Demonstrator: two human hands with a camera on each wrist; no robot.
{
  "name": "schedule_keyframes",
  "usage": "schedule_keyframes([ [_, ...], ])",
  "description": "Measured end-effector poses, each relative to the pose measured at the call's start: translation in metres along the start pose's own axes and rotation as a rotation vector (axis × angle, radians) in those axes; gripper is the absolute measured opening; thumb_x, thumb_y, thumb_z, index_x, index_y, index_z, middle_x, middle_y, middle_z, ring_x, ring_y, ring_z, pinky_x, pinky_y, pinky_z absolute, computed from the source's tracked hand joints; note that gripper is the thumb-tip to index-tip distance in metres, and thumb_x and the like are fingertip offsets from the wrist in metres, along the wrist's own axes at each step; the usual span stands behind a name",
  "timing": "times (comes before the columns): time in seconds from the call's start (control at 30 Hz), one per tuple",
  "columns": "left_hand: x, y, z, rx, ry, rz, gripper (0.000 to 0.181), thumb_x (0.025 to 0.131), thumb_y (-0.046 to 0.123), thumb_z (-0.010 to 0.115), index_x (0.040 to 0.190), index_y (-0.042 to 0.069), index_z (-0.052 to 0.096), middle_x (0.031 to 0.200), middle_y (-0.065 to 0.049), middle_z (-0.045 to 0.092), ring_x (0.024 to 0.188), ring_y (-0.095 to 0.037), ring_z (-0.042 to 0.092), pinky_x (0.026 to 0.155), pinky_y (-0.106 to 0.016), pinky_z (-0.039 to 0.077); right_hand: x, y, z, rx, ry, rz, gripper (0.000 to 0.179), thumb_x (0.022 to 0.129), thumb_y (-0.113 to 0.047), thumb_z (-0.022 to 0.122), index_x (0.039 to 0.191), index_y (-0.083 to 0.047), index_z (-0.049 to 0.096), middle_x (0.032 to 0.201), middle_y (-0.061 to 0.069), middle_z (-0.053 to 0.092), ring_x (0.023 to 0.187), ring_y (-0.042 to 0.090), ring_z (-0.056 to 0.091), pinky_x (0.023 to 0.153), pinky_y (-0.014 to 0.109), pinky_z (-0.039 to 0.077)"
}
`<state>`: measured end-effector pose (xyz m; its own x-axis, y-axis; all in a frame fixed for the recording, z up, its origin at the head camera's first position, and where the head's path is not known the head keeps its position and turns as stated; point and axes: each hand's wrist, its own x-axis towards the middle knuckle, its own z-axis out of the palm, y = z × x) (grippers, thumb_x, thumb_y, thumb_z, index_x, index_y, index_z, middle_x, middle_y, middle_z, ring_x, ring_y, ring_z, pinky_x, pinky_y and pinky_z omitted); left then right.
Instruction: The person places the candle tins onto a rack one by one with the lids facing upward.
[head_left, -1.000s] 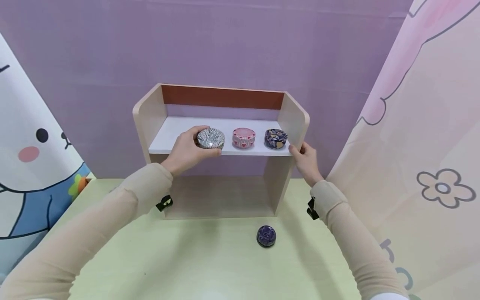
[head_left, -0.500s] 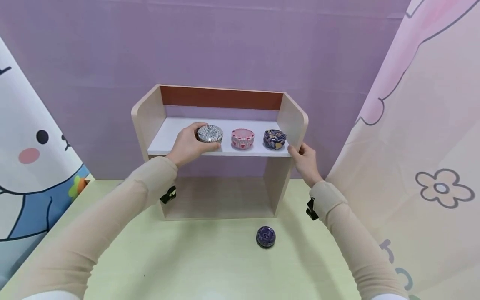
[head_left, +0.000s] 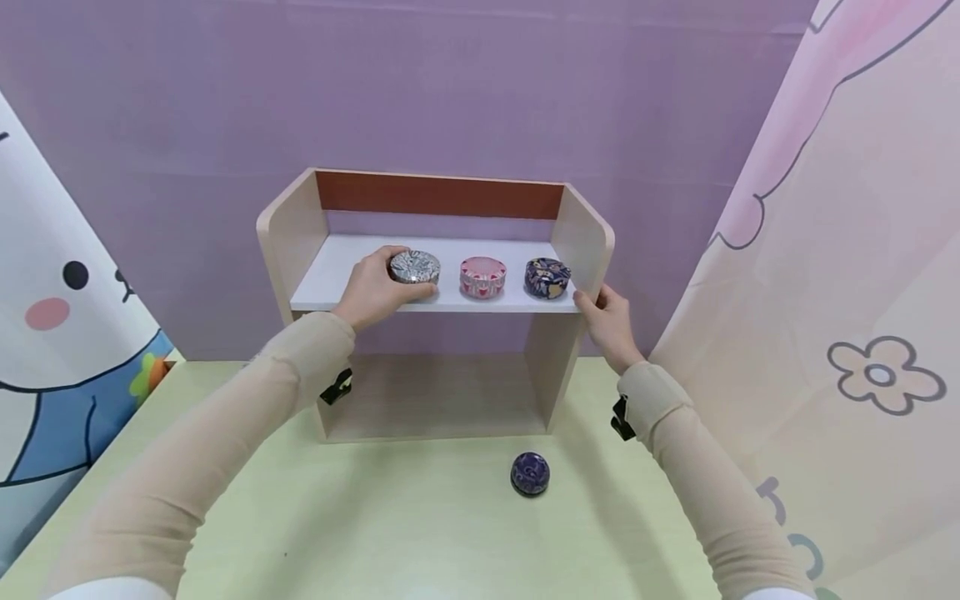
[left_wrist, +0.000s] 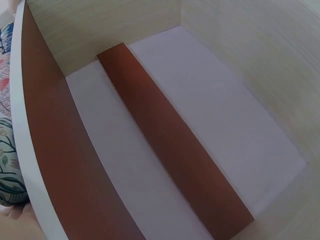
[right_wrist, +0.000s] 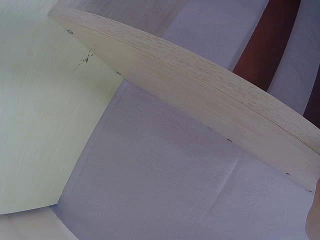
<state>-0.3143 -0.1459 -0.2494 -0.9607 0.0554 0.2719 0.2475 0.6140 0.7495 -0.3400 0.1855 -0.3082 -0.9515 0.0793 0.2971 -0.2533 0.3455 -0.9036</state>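
- Head view: the left hand (head_left: 384, 287) holds the white tin (head_left: 415, 267) between thumb and fingers, opened only as wide as the tin.
- This tin is at the upper board (head_left: 328, 279) of the small shelf (head_left: 583, 237), left in the row; I cannot tell if its base rests fully on the board.
- The right hand (head_left: 609, 325) grips the front edge of the shelf's right side, thumb near the blue tin (head_left: 547, 278); it holds no tin.
- What looks done: the pink tin (head_left: 483, 277) and the blue tin stand upright on the board, apart from each other, with no hand around them.
- What looks left, in my judgement: the white tin is not yet released, and the purple tin (head_left: 530, 473) lies on the table (head_left: 390, 525) in front of the shelf, untouched. So the work seems well advanced, but not finished.
- The white tin is round and low, with a shiny lid and a dark line pattern; in the left wrist view, its side shows green leaves.
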Motion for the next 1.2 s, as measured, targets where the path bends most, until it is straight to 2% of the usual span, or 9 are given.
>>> schedule_keyframes([
  [0.2, 0.004, -0.004, 0.001, 0.013, 0.014, -0.021, 0.079, 0.071, 0.037, 0.076, 0.134, 0.006, 0.04, 0.131, -0.014, 0.049, 0.117, -0.026, 0.047, 0.099, -0.04, 0.041, -0.001, 0.0, -0.001, 0.009, 0.003, 0.004, 0.044, 0.092, -0.027, 0.053, 0.128, -0.003, 0.05, 0.124, 0.017, 0.056, 0.108, 0.024, 0.054, 0.095, 0.039, 0.045],
  [0.53, 0.006, -0.005, 0.0, 0.046, 0.005, -0.017, 0.079, 0.071, 0.038, 0.076, 0.133, 0.005, 0.042, 0.128, -0.015, 0.05, 0.116, -0.027, 0.047, 0.099, -0.041, 0.04, -0.002, -0.001, -0.001, 0.005, 0.013, -0.009, 0.042, 0.091, -0.025, 0.053, 0.127, -0.003, 0.051, 0.123, 0.018, 0.057, 0.107, 0.025, 0.054, 0.095, 0.04, 0.045],
  [0.7, 0.006, -0.005, -0.001, 0.048, -0.008, -0.029, 0.078, 0.072, 0.038, 0.075, 0.134, 0.004, 0.041, 0.129, -0.016, 0.049, 0.116, -0.029, 0.048, 0.098, -0.042, 0.041, -0.001, 0.0, 0.0, 0.003, 0.018, -0.021, 0.041, 0.091, -0.025, 0.053, 0.126, -0.003, 0.053, 0.121, 0.017, 0.058, 0.104, 0.023, 0.054, 0.092, 0.039, 0.046],
  [0.97, 0.008, -0.006, -0.001, 0.073, -0.029, -0.04, 0.079, 0.072, 0.04, 0.074, 0.134, 0.004, 0.04, 0.128, -0.016, 0.05, 0.115, -0.029, 0.048, 0.097, -0.042, 0.042, -0.002, 0.0, -0.001, 0.01, 0.012, -0.017, 0.042, 0.091, -0.026, 0.053, 0.127, -0.003, 0.052, 0.124, 0.017, 0.056, 0.108, 0.025, 0.054, 0.094, 0.041, 0.046],
  [1.2, 0.012, -0.005, -0.002, 0.09, -0.051, -0.051, 0.081, 0.073, 0.04, 0.074, 0.135, 0.003, 0.039, 0.131, -0.017, 0.048, 0.118, -0.029, 0.045, 0.1, -0.043, 0.038, 0.0, 0.0, -0.001, -0.008, 0.012, -0.023, 0.042, 0.091, -0.027, 0.053, 0.124, -0.002, 0.054, 0.12, 0.017, 0.058, 0.102, 0.02, 0.054, 0.09, 0.035, 0.047],
])
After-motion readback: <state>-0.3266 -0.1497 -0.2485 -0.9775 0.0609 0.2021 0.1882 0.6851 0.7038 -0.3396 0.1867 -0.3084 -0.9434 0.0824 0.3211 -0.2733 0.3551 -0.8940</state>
